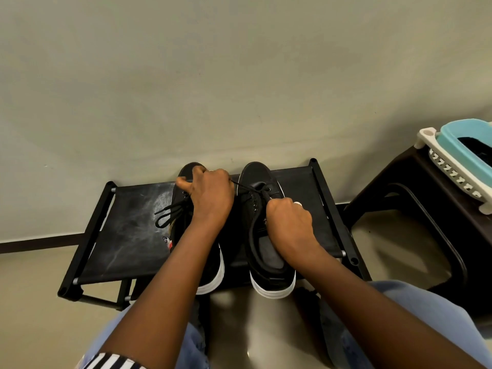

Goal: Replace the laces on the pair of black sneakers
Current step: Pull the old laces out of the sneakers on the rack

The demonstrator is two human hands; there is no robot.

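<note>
Two black sneakers with white soles stand side by side on a low black rack [125, 230], toes toward the wall. The left sneaker [210, 272] is laced, with a bow of black lace [167, 213] hanging off its left side. My left hand [210, 195] lies over it and grips one end of a black lace [243, 187] that runs taut to the right sneaker [266, 251]. My right hand [288, 225] is fisted over the right sneaker's tongue and grips the other lace end near the eyelets.
A dark brown stool [415, 209] stands at the right and carries a white basket [452, 177] with a light blue tub [463, 147] in it. A plain wall rises just behind the rack. My knees in blue jeans sit below.
</note>
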